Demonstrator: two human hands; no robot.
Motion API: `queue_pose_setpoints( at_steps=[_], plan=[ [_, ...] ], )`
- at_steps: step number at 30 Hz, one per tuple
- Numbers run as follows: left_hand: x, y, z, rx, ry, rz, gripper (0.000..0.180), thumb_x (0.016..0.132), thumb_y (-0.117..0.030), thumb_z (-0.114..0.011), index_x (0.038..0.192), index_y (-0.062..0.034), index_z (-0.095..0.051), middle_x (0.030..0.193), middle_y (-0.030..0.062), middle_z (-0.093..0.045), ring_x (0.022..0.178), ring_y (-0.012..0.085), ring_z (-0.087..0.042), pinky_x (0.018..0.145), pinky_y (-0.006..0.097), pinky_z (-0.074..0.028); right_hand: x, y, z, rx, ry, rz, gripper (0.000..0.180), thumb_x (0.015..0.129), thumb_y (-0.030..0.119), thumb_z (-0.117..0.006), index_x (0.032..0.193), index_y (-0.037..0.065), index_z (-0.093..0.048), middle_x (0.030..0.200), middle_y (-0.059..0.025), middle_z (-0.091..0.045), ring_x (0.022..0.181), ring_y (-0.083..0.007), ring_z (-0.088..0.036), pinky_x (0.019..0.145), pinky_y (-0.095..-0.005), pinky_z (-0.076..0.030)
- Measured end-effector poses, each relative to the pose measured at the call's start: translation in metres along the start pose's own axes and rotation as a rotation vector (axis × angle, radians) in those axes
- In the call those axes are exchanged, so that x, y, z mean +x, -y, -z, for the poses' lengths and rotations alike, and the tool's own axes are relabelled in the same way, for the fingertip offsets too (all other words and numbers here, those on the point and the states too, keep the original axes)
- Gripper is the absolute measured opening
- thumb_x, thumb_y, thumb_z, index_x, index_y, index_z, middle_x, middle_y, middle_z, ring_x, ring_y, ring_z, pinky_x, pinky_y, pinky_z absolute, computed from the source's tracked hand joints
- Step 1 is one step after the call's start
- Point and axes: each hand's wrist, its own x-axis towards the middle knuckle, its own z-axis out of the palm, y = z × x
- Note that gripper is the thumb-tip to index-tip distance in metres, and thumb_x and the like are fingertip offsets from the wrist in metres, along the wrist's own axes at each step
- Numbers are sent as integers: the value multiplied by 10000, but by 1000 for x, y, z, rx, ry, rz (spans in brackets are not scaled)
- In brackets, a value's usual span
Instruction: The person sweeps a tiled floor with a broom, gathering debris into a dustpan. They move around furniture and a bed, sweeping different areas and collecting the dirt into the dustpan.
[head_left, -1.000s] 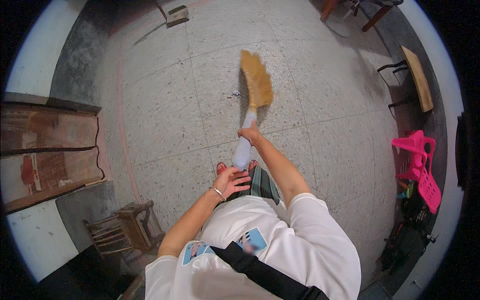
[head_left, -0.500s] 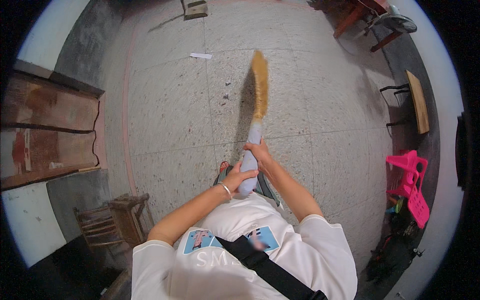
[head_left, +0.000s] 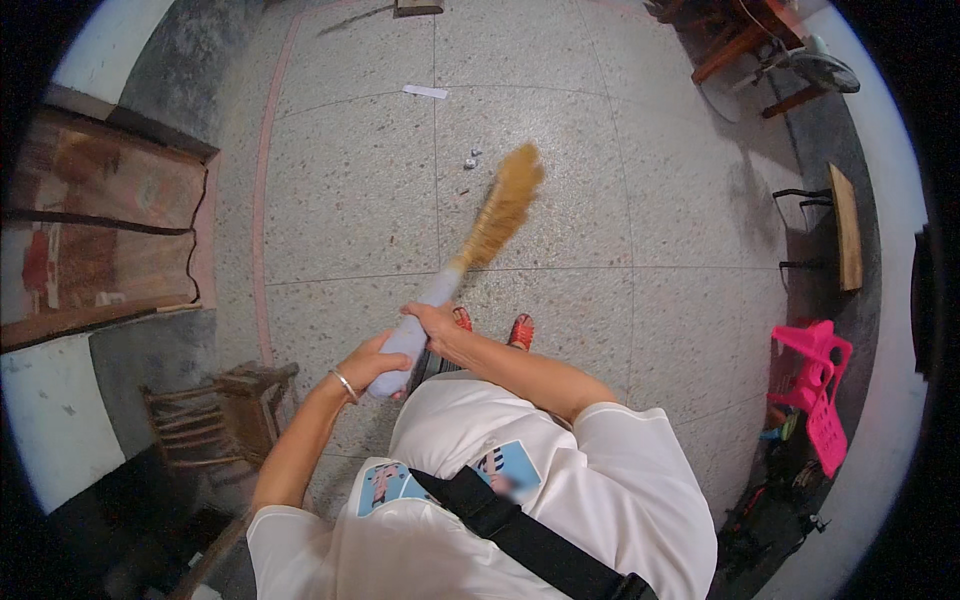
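Both hands grip a broom (head_left: pixel 503 207) with straw-coloured bristles and a thick pale grey-white handle. My left hand (head_left: pixel 378 362), a silvery bangle at its wrist, is closed round the handle's lower end. Further up, nearer the bristles, my right hand (head_left: pixel 432 326) wraps round it. The broom slants from my left up to the right, its bristles blurred over the speckled floor (head_left: pixel 350 200). A few small scraps of litter (head_left: pixel 470 164) lie just left of the bristle tip. Beyond them rests a flat white strip (head_left: pixel 425 92).
To my left stand a wooden chair (head_left: pixel 225 415) and a covered doorway or cabinet front (head_left: pixel 100 240). On the right are a pink plastic chair (head_left: pixel 808 370), a wooden board on dark legs (head_left: pixel 845 228) and a fan (head_left: pixel 822 70) beside wooden furniture (head_left: pixel 735 45). My feet wear red sandals (head_left: pixel 521 331).
Both hands have swung left with the handle, tilting the broom from nearly upright in view to a slant. The bristle tip is nearer to me. My view has shifted slightly.
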Motion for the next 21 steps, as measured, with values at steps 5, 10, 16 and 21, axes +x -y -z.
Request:
queue_pose_setpoints(
  at_steps=[5,10,16,21],
  plan=[
    [1,-25,-1,136,-125,-130,575,694,-162,-608,1188,-19,-350,887,77,-494,676,166,-540,524,292,-474,45,10,-28,-46,222,160,577,576,26,-661,1058,-12,-345,835,-131,-490,743,-244,-523,603,-401,-481],
    [25,-22,-15,181,-140,-334,595,701,-134,-602,1216,-8,-332,967,70,-495,807,149,-508,685,296,-445,34,49,-15,-116,259,206,542,575,39,-657,1027,9,-360,837,-113,-496,728,-230,-519,601,-360,-471],
    [57,-47,-42,38,138,-256,603,728,-134,-595,1251,-63,-303,895,77,-516,675,145,-547,509,292,-471,25,96,42,-22,71,221,319,641,7,-616,906,4,-440,741,-104,-498,641,-220,-529,532,-367,-483],
    [143,-79,-75,-50,411,-100,618,765,-181,-591,1276,-79,-258,897,99,-524,653,171,-565,534,311,-507,65,146,125,45,-179,444,315,627,-19,-599,898,3,-441,716,-106,-501,598,-234,-530,499,-369,-466]
  ],
)
